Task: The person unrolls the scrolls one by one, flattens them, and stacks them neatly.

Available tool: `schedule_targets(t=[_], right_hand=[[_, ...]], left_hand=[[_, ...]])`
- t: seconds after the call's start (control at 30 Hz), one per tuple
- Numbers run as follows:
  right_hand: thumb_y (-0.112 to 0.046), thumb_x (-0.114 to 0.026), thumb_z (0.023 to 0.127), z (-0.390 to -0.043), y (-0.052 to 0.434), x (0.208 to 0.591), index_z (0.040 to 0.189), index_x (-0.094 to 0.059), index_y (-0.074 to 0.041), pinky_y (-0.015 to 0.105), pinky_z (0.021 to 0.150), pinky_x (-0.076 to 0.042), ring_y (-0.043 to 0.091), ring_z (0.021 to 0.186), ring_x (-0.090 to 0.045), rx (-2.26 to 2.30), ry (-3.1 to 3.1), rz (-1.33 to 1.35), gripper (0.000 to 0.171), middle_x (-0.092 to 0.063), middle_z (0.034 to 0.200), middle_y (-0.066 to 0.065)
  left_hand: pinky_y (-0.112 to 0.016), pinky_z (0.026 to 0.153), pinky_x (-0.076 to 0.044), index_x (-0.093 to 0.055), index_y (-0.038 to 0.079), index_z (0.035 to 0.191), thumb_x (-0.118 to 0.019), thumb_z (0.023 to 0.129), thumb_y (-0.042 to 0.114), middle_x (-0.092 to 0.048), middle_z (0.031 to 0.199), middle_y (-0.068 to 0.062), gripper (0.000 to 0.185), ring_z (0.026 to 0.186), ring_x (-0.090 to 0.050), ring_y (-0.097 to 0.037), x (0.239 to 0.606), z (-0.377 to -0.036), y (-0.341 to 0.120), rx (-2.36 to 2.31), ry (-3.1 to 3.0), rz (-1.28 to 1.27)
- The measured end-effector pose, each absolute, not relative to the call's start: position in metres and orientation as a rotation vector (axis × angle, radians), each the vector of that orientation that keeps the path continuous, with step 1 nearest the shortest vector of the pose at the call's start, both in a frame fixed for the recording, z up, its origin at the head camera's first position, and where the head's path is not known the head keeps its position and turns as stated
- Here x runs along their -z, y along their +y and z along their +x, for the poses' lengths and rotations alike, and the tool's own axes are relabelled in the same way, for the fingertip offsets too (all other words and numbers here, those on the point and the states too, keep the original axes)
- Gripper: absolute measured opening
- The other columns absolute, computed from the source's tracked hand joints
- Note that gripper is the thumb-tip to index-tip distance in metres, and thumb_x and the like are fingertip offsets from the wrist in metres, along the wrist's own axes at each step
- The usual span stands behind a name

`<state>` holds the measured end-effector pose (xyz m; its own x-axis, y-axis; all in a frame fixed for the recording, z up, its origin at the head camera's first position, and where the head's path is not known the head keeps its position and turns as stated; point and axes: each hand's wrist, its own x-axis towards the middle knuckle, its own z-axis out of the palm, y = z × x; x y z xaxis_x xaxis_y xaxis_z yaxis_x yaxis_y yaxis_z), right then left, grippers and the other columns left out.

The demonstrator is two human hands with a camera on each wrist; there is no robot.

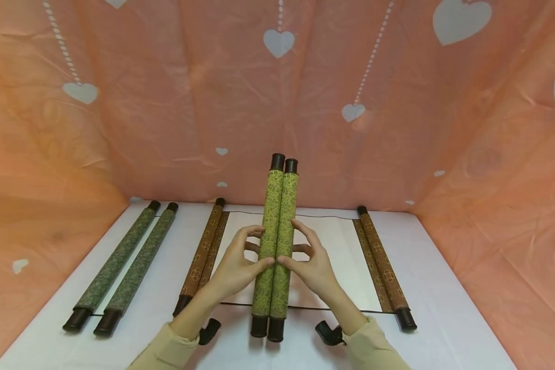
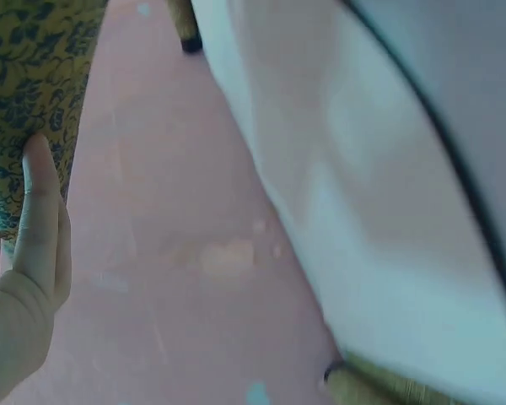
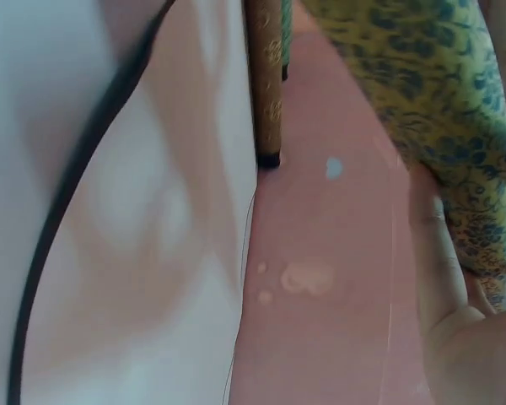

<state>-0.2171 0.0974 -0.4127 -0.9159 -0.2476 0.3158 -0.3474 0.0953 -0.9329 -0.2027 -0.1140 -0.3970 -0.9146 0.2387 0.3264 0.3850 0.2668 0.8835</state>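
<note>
Yellow-green rolled scroll point(image 1: 276, 241) pinched upright between left hand point(image 1: 235, 268) and right hand point(image 1: 315, 267) over open scroll point(image 1: 300, 257); looks mid-lift, next needs steady two-sided grip.

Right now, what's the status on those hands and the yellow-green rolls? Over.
Left hand and right hand both pinch the yellow-green patterned rolled scroll, tilted up. Open brown-edged scroll lies flat beneath. Dark green rolled scroll off left, clear.

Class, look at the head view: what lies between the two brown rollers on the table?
In the head view, the unrolled white scroll sheet, with the yellow-green rolled scroll held above it.
</note>
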Motion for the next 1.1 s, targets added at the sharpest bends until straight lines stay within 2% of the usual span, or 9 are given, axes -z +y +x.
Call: schedule_targets(t=[0.27,0.5,0.6,0.8,0.93,1.0,1.1], right_hand=[[-0.004,-0.083,0.088,-0.22,0.129,0.422,0.162,-0.036,-0.028,0.03,0.077,-0.06,0.036,0.113,-0.063,-1.909,-2.287,0.507,0.09,-0.036,0.16,0.011],[0.003,-0.079,0.088,-0.226,0.139,0.428,0.162,-0.036,-0.027,0.032,0.071,-0.06,0.031,0.105,-0.064,-1.914,-2.3,0.5,0.091,-0.037,0.157,0.017],[0.006,-0.075,0.089,-0.229,0.141,0.428,0.162,-0.038,-0.025,0.033,0.07,-0.06,0.03,0.102,-0.065,-1.903,-2.29,0.548,0.087,-0.038,0.156,0.02],[0.013,-0.059,0.087,-0.231,0.147,0.426,0.158,-0.046,-0.018,0.03,0.069,-0.054,0.03,0.103,-0.064,-1.919,-2.285,0.606,0.078,-0.04,0.158,0.016],[0.014,-0.051,0.085,-0.234,0.152,0.423,0.158,-0.047,-0.017,0.029,0.066,-0.046,0.032,0.1,-0.059,-1.912,-2.291,0.607,0.079,-0.039,0.162,0.013],[0.012,-0.054,0.089,-0.237,0.153,0.422,0.158,-0.046,-0.016,0.029,0.069,-0.048,0.034,0.106,-0.058,-1.929,-2.289,0.613,0.075,-0.037,0.164,0.012],[0.003,-0.067,0.095,-0.238,0.155,0.423,0.158,-0.046,-0.018,0.031,0.078,-0.053,0.034,0.117,-0.058,-1.938,-2.303,0.606,0.07,-0.039,0.162,0.012]], left_hand=[[-0.03,0.072,-0.057,-0.04,0.007,0.15,-0.074,0.093,-0.001,-0.045,0.14,-0.017,0.067,0.107,-0.057,-0.028,0.415,-0.21,-0.08,1.717,-2.408,-0.726],[-0.036,0.077,-0.053,-0.035,0.011,0.156,-0.061,0.092,-0.003,-0.041,0.146,-0.019,0.071,0.111,-0.051,-0.03,0.422,-0.217,-0.078,1.756,-2.433,-0.705],[-0.04,0.083,-0.05,-0.034,0.015,0.16,-0.057,0.091,-0.003,-0.04,0.149,-0.019,0.075,0.115,-0.048,-0.03,0.423,-0.219,-0.082,1.734,-2.442,-0.702],[-0.043,0.078,-0.042,-0.043,0.026,0.159,-0.051,0.092,-0.002,-0.042,0.145,-0.02,0.073,0.111,-0.045,-0.032,0.425,-0.224,-0.089,1.694,-2.515,-0.651],[-0.048,0.086,-0.043,-0.048,0.025,0.156,-0.049,0.092,-0.004,-0.045,0.15,-0.015,0.07,0.125,-0.047,-0.033,0.425,-0.226,-0.093,1.704,-2.49,-0.634],[-0.05,0.091,-0.044,-0.05,0.024,0.153,-0.05,0.093,-0.004,-0.046,0.152,-0.011,0.067,0.128,-0.047,-0.032,0.424,-0.227,-0.095,1.703,-2.465,-0.632],[-0.045,0.092,-0.05,-0.053,0.02,0.149,-0.059,0.097,0.001,-0.051,0.15,-0.008,0.055,0.123,-0.053,-0.029,0.423,-0.228,-0.095,1.659,-2.446,-0.637]])
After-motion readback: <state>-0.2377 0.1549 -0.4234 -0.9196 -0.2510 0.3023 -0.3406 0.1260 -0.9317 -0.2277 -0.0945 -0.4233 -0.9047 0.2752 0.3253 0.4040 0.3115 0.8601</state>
